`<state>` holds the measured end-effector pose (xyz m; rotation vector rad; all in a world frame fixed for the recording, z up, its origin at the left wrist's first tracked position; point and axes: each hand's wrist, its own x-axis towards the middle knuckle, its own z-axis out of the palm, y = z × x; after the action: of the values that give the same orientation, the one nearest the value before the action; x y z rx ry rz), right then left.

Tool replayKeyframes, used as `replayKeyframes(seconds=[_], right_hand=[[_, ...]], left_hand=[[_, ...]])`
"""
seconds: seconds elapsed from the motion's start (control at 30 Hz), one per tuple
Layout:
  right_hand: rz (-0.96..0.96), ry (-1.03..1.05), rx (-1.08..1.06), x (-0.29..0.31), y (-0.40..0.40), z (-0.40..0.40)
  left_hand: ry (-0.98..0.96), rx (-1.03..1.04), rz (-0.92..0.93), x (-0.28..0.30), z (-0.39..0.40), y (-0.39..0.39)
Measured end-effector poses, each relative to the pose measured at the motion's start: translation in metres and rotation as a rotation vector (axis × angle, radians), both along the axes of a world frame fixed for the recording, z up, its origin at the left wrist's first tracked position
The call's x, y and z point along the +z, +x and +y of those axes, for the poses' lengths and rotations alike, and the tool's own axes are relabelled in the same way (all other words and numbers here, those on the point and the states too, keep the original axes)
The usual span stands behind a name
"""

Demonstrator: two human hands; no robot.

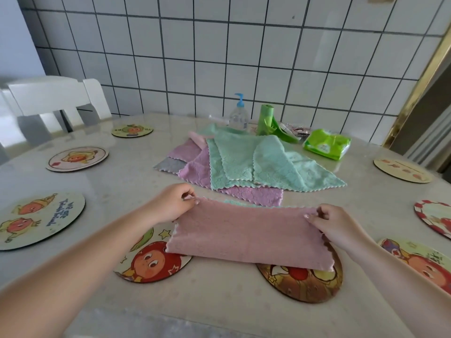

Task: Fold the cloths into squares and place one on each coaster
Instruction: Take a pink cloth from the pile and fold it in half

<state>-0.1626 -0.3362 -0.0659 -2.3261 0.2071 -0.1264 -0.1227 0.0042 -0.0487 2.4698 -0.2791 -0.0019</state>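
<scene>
Item: pink cloth (246, 236), microfibre, scalloped edge, folded once into a long rectangle. It lies on the tabletop (219, 301) nearest the person, its left end over the red-faced coaster (152, 263), its right end over the brown coaster (302, 280).

Hands: left hand (170, 206) pinches the far left corner of the pink cloth; right hand (333, 225) pinches the far right corner. Both are closed on the fabric, thumb against fingertips, with the far edge drawn taut between them.

Step in hand, as judged: the second fold, rectangle to square. To do it well, bring one end across to meet the other, match the scalloped edges corner to corner, smooth the crease flat, then centre the square on one coaster only, not bridging two.

Stock awaiting folding: heap of cloths (244, 162) just beyond the pink cloth, mint green on top, lilac and grey beneath, all unfolded.

Coasters: further round printed ones left of the pink cloth (41, 222) (78, 158) (131, 130) and right of it (402, 170) (436, 219) (424, 262); none yet bears a folded cloth.

Surface: pale glossy stone-look tabletop, rounded edge.

Beyond the heap: pump bottle (239, 113), green bag roll (267, 119), green tissue pack (327, 143).

Room: white tiled wall (244, 57) with dark grout; white chair (56, 101) far left of the heap; gold-trimmed frame at right.
</scene>
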Motion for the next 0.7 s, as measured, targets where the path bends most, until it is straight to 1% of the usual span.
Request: replayKeyframes(seconds=[0.07,0.23,0.37,0.53,0.7], right_hand=[[-0.007,-0.049,-0.008,-0.002,0.006,-0.003],[-0.013,-0.040,-0.016,-0.009,0.018,-0.008],[-0.024,-0.073,0.000,-0.012,0.026,-0.008],[-0.029,-0.130,0.002,-0.013,0.030,-0.009],[-0.028,-0.112,0.009,-0.017,0.031,-0.008]], left_hand=[[0.035,0.000,0.000,-0.002,0.000,0.007],[0.063,0.013,-0.011,-0.006,-0.003,0.020],[0.077,0.020,-0.006,-0.011,-0.002,0.026],[0.077,0.024,0.001,-0.015,-0.002,0.031],[0.042,0.071,0.014,-0.019,-0.004,0.033]])
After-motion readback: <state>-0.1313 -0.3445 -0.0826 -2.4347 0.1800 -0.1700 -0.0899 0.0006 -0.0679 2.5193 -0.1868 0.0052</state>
